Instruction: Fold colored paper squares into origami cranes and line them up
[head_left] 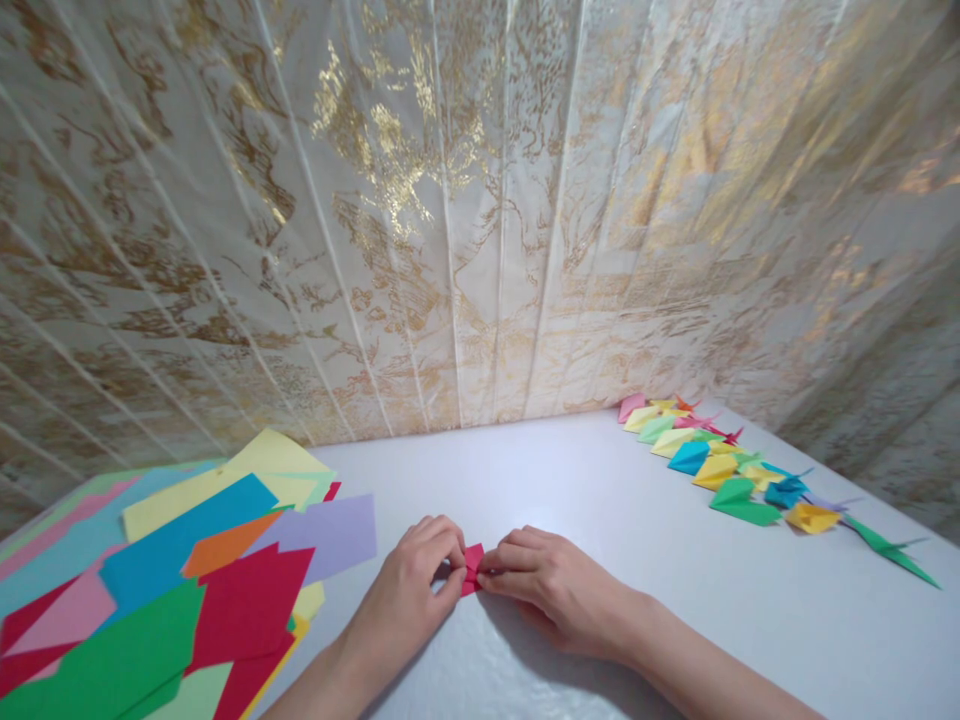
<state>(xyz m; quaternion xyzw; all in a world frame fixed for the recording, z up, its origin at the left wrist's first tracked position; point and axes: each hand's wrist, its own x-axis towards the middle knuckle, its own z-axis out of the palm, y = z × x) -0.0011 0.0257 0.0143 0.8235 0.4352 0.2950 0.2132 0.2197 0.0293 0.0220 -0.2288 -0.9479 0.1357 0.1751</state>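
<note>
A small piece of folded red paper (pixel 472 568) lies at the front middle of the white table. My left hand (pixel 416 575) pinches its left side between thumb and fingers. From the right, the fingertips of my right hand (pixel 551 585) press together on its other edge. Only the middle of the paper shows between the fingers, so its full folded shape is hidden.
Loose sheets of coloured paper (pixel 247 610) are heaped at the left. Folded paper figures (pixel 742 500) in several colours stand in rows along the right side of the white table (pixel 480 470). A gold-patterned curtain (pixel 450 250) hangs behind the table.
</note>
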